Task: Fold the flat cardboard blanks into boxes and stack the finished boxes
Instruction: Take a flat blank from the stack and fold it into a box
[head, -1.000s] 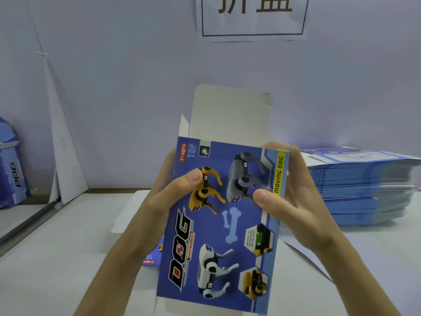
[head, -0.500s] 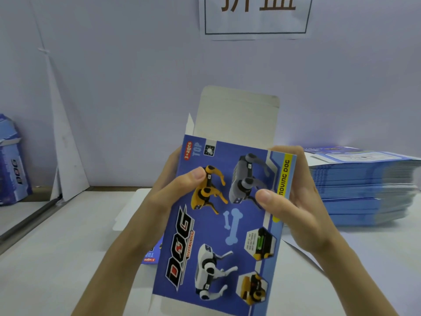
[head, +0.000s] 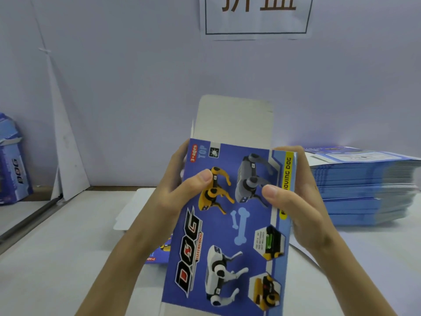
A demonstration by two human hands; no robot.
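I hold a blue printed box blank (head: 230, 229) with toy dog pictures upright in front of me. Its white top flap (head: 234, 124) stands open above the printed face. My left hand (head: 175, 197) grips its left edge, thumb pressed on the front over the yellow dog. My right hand (head: 296, 201) grips the right edge, thumb on the front beside the grey dog and fingers wrapped behind. A tall stack of flat blue blanks (head: 364, 185) lies on the table to the right. A folded blue box (head: 12, 165) stands at the far left.
Another flat blank (head: 159, 254) lies on the white table (head: 57, 258) under my left forearm, with a white sheet (head: 129, 210) behind it. A white folded card (head: 66, 137) leans against the wall. A paper sign (head: 257, 17) hangs above.
The box and both hands have shifted slightly right and a little up in view. My grip on both edges is unchanged.
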